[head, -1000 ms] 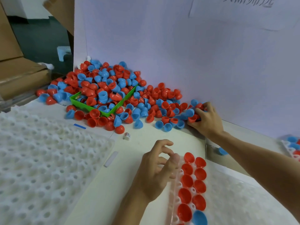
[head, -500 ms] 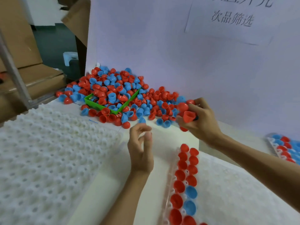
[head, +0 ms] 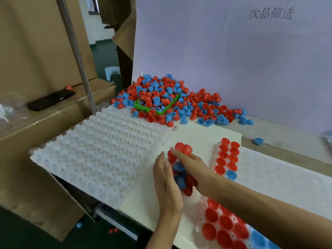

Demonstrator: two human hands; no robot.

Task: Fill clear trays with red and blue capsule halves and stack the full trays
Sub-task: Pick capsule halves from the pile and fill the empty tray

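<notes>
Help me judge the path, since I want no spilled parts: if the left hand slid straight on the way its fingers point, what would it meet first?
Probably bare white tabletop, then the loose pile of capsule halves. The left hand points up-frame, though depth is unclear.

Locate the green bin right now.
Head view, upper middle: the green bin sits at the table's far edge against the white backboard, half buried in the capsule pile, just beyond the empty white tray.
</notes>
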